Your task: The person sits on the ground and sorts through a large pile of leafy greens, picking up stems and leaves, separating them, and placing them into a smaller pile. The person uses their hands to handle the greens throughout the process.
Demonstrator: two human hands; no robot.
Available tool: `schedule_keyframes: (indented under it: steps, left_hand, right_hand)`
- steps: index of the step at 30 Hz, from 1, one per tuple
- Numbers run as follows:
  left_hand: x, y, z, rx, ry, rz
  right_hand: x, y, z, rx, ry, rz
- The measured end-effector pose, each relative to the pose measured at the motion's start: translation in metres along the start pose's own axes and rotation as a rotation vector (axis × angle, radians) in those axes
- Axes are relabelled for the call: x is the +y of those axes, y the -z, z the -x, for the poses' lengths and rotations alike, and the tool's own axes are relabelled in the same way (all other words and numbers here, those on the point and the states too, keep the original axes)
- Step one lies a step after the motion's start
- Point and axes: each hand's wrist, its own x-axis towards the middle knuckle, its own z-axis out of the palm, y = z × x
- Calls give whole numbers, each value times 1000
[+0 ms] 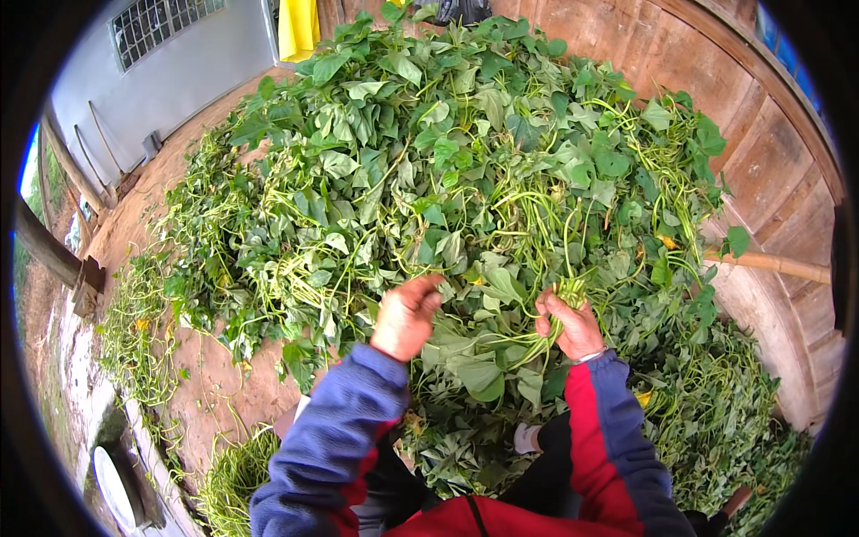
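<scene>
My right hand (570, 325) is closed around a bundle of green leafy stems (530, 349). Cut stem ends stick up above the fist, and broad leaves fan out to its left and below. To the left, my left hand (406, 319) hovers over the greens with its fingers curled in. Whether a stem is pinched there cannot be made out. A large heap of leafy vine cuttings (429, 161), probably sweet potato greens, spreads across the floor before me. More leaves lie between my legs, partly hidden by my sleeves.
Thin green stems (235, 480) are piled at lower left. Beyond the concrete edge stands a round metal basin (115, 486). A plank wall (772, 154) and a bamboo pole (778, 265) border the right. Long-handled tools (104, 137) lean at the far left; yellow cloth (297, 30) hangs behind.
</scene>
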Motion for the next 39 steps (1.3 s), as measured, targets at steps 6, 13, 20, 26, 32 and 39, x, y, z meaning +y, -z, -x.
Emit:
schedule_keyframes:
  steps: [6,13,20,26,32,39]
  left_hand:
    - [16,-41,3,-158,-447,-299]
    - [-11,-67,-9,-233,-545,-460]
    - [-22,-79,-11,-203,-410,-150]
    - [-21,-83,-11,-275,-465,-156]
    - [-19,-96,-4,-166,-111,12]
    - [-15,-94,-12,16,-80,-299]
  right_hand:
    - [0,-6,-11,-85,30,150]
    - [6,-4,-16,-109,-88,107]
    - [9,1,-21,-149,-154,-97]
    - [12,7,-23,-115,-158,-105]
    - [17,1,-20,-10,-116,-128]
    - [16,-2,-18,89,16,-55]
